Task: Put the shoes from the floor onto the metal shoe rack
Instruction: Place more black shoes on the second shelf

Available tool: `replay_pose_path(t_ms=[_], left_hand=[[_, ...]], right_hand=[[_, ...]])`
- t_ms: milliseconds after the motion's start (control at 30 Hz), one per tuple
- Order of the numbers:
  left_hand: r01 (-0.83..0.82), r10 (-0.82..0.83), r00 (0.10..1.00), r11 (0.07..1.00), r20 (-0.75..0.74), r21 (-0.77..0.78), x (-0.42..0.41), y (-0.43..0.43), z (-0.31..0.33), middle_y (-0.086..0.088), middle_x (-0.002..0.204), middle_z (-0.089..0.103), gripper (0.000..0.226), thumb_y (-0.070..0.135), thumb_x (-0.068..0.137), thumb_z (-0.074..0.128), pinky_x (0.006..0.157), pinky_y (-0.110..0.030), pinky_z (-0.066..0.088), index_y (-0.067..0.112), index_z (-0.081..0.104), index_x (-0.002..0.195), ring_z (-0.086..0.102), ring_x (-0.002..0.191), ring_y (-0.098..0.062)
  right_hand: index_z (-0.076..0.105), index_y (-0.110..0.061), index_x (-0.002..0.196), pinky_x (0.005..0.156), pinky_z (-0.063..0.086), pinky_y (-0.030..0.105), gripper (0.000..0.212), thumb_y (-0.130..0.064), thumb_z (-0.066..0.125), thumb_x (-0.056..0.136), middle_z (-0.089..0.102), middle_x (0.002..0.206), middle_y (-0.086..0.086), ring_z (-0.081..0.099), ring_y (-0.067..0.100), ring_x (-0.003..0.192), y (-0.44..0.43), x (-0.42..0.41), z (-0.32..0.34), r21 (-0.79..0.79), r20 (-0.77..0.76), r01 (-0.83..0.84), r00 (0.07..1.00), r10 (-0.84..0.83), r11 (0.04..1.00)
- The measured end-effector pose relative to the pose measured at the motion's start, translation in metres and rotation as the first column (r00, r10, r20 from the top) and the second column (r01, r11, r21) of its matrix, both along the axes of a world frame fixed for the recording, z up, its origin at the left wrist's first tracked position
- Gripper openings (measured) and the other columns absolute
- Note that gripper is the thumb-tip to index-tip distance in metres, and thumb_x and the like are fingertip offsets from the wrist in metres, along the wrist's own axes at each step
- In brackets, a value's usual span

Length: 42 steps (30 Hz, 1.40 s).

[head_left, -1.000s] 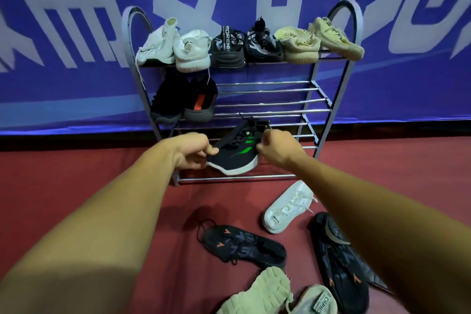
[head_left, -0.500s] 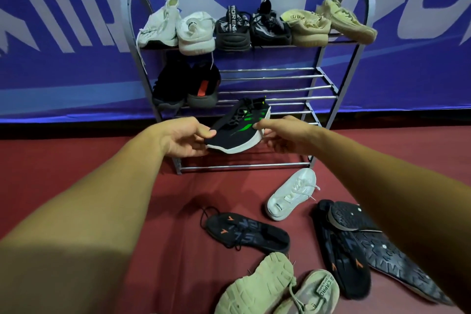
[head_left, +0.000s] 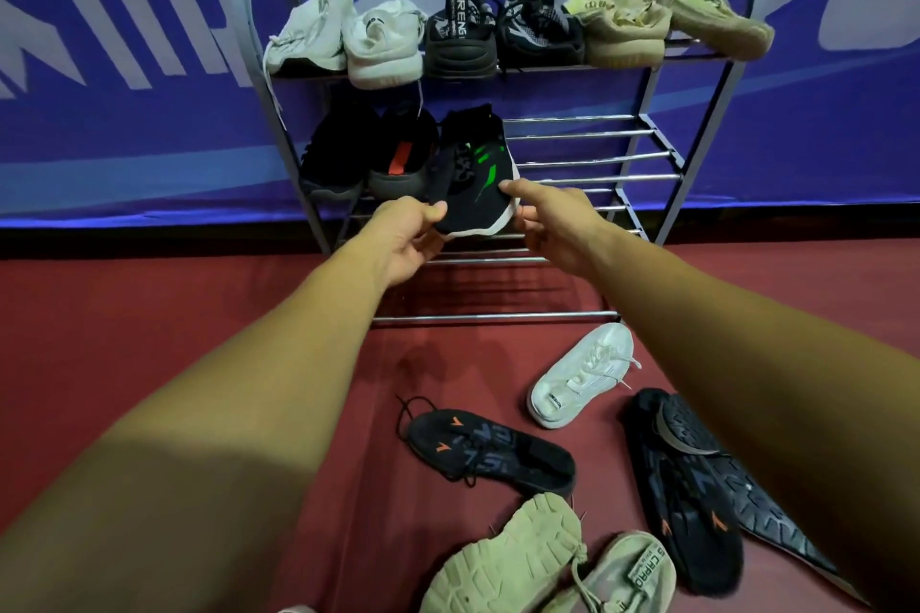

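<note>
A black shoe with green stripes and a white sole (head_left: 473, 174) sits on the middle shelf of the metal shoe rack (head_left: 587, 147), right of a black pair. My left hand (head_left: 405, 236) pinches its near left edge and my right hand (head_left: 552, 222) grips its near right edge. The top shelf holds several shoes. On the red floor lie a white shoe (head_left: 582, 373), a black shoe with orange marks (head_left: 490, 450), two dark shoes (head_left: 692, 478) and two beige shoes (head_left: 527, 562).
A blue banner with white lettering (head_left: 124, 90) hangs behind the rack. The right part of the middle shelf and the bottom rails (head_left: 493, 314) are bare bars. The floor shoes cluster at the lower right of the red floor (head_left: 124, 304).
Both hands have lifted the black and green shoe from near the bottom rails up onto the middle shelf and turned it heel-first toward the wall.
</note>
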<state>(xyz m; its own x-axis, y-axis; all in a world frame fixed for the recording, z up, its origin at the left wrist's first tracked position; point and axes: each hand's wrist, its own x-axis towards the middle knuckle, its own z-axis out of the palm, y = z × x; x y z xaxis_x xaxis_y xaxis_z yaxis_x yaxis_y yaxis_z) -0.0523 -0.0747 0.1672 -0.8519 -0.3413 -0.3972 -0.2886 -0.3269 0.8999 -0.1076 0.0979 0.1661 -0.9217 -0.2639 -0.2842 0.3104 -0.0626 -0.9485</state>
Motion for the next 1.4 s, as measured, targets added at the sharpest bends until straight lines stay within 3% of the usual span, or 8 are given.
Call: replay_pose_path(t_ms=[200, 367, 533, 867, 1000, 1133, 1300, 1400], left_hand=[[-0.120, 0.124, 0.991, 0.990, -0.057, 0.069, -0.025, 0.021, -0.006, -0.002, 0.077, 0.064, 0.015, 0.002, 0.094, 0.062, 0.054, -0.023, 0.048, 0.012, 0.060, 0.083, 0.057, 0.061, -0.011], [-0.116, 0.123, 0.991, 0.988, -0.058, 0.099, -0.039, 0.023, -0.014, 0.009, 0.052, 0.061, 0.016, 0.014, 0.091, 0.070, 0.053, -0.020, 0.039, 0.020, 0.061, 0.079, 0.051, 0.050, -0.005], [-0.015, 0.018, 1.000, 0.993, -0.024, 0.119, -0.045, 0.015, -0.024, 0.006, 0.073, 0.060, 0.017, 0.022, 0.082, 0.077, 0.052, -0.021, 0.028, 0.024, 0.061, 0.075, 0.051, 0.061, -0.007], [-0.081, 0.080, 0.997, 0.984, 0.011, 0.156, -0.060, -0.003, -0.040, 0.008, 0.066, 0.058, 0.018, 0.016, 0.078, 0.078, 0.047, -0.020, 0.026, 0.022, 0.061, 0.075, 0.050, 0.057, -0.003], [-0.078, 0.077, 0.997, 0.990, 0.013, 0.115, -0.066, -0.006, -0.045, 0.008, 0.064, 0.058, 0.017, 0.014, 0.081, 0.076, 0.042, -0.019, 0.023, 0.022, 0.063, 0.072, 0.048, 0.060, -0.004], [-0.069, 0.068, 0.998, 0.996, 0.017, 0.058, -0.070, -0.012, -0.047, 0.006, 0.072, 0.058, 0.015, 0.017, 0.080, 0.077, 0.045, -0.020, 0.023, 0.022, 0.065, 0.073, 0.048, 0.065, -0.007], [0.027, -0.027, 0.998, 0.999, 0.050, -0.016, -0.064, -0.016, -0.049, 0.008, 0.086, 0.068, 0.017, 0.035, 0.081, 0.078, 0.050, -0.019, 0.026, 0.025, 0.069, 0.090, 0.049, 0.070, -0.007], [0.041, -0.037, 0.998, 0.997, 0.052, -0.065, -0.056, -0.011, -0.048, 0.006, 0.094, 0.069, 0.030, 0.044, 0.081, 0.076, 0.052, -0.020, 0.029, 0.025, 0.069, 0.104, 0.051, 0.070, -0.008]], right_hand=[[0.070, -0.010, 0.107, 0.052, 0.036, 0.022, 0.030, -0.029, 0.077, 0.084, 0.074, 0.081, 0.002, 0.054, 0.009, 0.059, 0.010, -0.003, -0.010, 0.105, 0.061, -0.070, 0.996, 0.064, 0.992], [0.067, -0.013, 0.094, 0.048, 0.030, 0.017, 0.004, -0.013, 0.066, 0.090, 0.059, 0.054, -0.006, 0.049, 0.006, 0.057, -0.002, -0.012, -0.014, -0.001, 0.066, -0.077, 0.995, 0.076, 0.997], [0.062, -0.015, 0.087, 0.045, 0.028, 0.015, 0.008, -0.008, 0.064, 0.090, 0.050, 0.067, -0.004, 0.046, 0.003, 0.054, -0.017, -0.025, -0.027, -0.101, 0.122, 0.001, 0.992, 0.011, 0.995], [0.056, -0.019, 0.090, 0.046, 0.032, 0.017, 0.015, -0.013, 0.069, 0.091, 0.053, 0.066, -0.007, 0.050, 0.002, 0.053, -0.046, -0.045, -0.048, -0.176, 0.055, -0.027, 0.998, 0.037, 0.984], [0.050, -0.022, 0.077, 0.047, 0.032, 0.018, 0.025, -0.020, 0.072, 0.090, 0.055, 0.065, -0.006, 0.051, 0.004, 0.053, -0.053, -0.052, -0.054, -0.118, 0.046, -0.014, 0.999, 0.020, 0.993], [0.050, -0.020, 0.079, 0.049, 0.033, 0.022, 0.026, -0.026, 0.073, 0.089, 0.062, 0.071, -0.002, 0.053, 0.007, 0.057, -0.054, -0.057, -0.053, -0.010, -0.035, -0.019, 0.999, 0.018, 1.000], [0.067, -0.012, 0.105, 0.056, 0.039, 0.022, 0.039, -0.048, 0.067, 0.091, 0.076, 0.094, 0.004, 0.058, 0.009, 0.066, -0.031, -0.049, -0.040, 0.311, -0.119, -0.139, 0.976, 0.184, 0.940], [0.067, -0.001, 0.112, 0.050, 0.040, 0.017, 0.039, -0.035, 0.068, 0.093, 0.072, 0.091, 0.009, 0.055, 0.012, 0.063, -0.009, -0.041, -0.040, 0.441, -0.156, -0.143, 0.960, 0.233, 0.886]])
